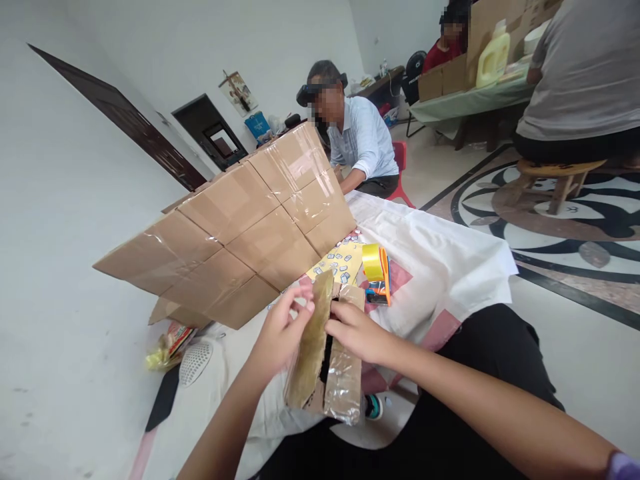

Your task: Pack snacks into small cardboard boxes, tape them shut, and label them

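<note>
A small cardboard box [343, 380] lies tilted over my lap at the table edge, its top flap [315, 353] raised along a dark slit. Shiny clear tape covers part of its right side. My right hand [357, 331] grips the box at the slit, the fingertips partly hidden inside the opening. Beside the flap's left edge is my left hand [285, 327], thumb and fingers curled together in a pinch. What that pinch holds, if anything, cannot be made out. Just beyond the box stands an orange tape dispenser [387, 277] with a yellow roll of tape [371, 262].
A large taped cardboard panel [240, 233] leans across the table, covered by a white cloth [425, 247]. A perforated ladle [196, 363] and a plastic packet [173, 343] lie left. A person [363, 137] sits behind the panel; others sit near a detergent jug [494, 57].
</note>
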The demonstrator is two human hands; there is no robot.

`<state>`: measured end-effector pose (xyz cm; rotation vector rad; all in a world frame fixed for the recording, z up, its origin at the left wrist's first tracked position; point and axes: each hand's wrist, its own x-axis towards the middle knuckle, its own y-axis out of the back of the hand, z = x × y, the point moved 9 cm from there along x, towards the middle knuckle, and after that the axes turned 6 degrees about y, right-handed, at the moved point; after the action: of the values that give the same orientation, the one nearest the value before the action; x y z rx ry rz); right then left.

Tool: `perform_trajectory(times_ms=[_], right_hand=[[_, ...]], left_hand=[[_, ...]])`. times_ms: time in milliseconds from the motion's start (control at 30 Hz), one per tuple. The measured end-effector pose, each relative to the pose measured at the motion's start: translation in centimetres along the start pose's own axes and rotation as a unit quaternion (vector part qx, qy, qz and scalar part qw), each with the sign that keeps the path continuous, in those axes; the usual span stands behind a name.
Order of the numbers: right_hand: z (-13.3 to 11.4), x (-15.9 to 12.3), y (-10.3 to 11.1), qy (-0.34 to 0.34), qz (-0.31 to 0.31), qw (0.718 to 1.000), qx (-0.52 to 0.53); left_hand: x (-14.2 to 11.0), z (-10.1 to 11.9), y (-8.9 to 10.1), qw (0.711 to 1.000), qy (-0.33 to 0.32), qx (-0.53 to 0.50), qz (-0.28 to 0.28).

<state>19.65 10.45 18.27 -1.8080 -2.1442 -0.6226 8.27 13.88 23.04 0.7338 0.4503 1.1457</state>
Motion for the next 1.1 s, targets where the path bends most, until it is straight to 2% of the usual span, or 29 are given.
perform_trajectory(times_ms=[67,133,200,333,433,600,733,967,1033,1100], right_hand=[[0.5,0.1,-0.1,-0.012,0.000,1.000,0.001],[0.7,0.2,-0.1,-0.017,0.006,1.000,0.004],[0.7,0.2,0.0,-0.021,0.012,1.000,0.012],[0.7,-0.1,0.4,-0.025,0.010,0.999,0.028],[0.7,-0.3,0.6,-0.016,0.007,0.999,0.027],[0.7,-0.4,0.7,0.000,-0.001,1.000,0.003],[0.4,-0.2,0.8,0.002,-0.006,0.999,-0.046],[-0.2,-0.1,0.9,0.008,-0.017,0.999,-0.046],[-0.2,-0.1,0.9,0.009,-0.015,0.999,-0.050],[-0.1,-0.2,0.9,0.011,-0.016,0.998,-0.054]], left_hand=[[3.0,0.6,0.2,0.997,-0.048,0.032,0.047],[5.2,1.6,-0.8,0.991,-0.105,0.066,0.049],[6.2,2.4,-1.6,0.983,-0.151,0.092,0.052],[5.2,3.0,-1.4,0.968,-0.190,0.110,0.119],[3.9,3.3,-1.2,0.962,-0.218,0.103,0.127],[4.5,3.3,-2.1,0.973,-0.197,0.105,0.064],[5.2,4.6,-3.2,0.970,-0.206,0.132,0.001],[3.7,6.4,-1.6,0.936,-0.235,0.249,0.088],[3.9,6.1,-1.5,0.937,-0.216,0.259,0.090],[4.6,5.7,-1.6,0.947,-0.188,0.253,0.068]])
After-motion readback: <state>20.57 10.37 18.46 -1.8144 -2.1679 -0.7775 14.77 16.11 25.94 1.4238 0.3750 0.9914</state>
